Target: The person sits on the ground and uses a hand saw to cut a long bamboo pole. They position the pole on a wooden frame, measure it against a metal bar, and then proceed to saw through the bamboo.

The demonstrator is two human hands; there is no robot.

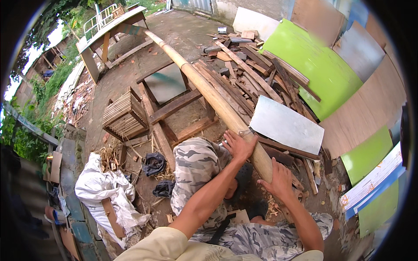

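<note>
A long, thick bamboo pole (208, 90) runs from beside my legs up to the far left, passing over a dark wooden frame (176, 106). My left hand (239, 145) is closed over the pole near a node, its fingers along the left side. Close to the near end, my right hand (281, 180) grips the pole from the right, the thumb on its near side. Part of the fingers of both hands is hidden. My legs, in camouflage trousers, are bent on either side of the pole's near end.
Scrap wood (248, 65) is heaped beyond the pole, with a white board (287, 127) near my right hand. Green panels (311, 65) lean at right. A slatted wooden crate (124, 114), a white sack (102, 187) and black plastic bags (153, 164) lie left. A table (114, 24) stands far left.
</note>
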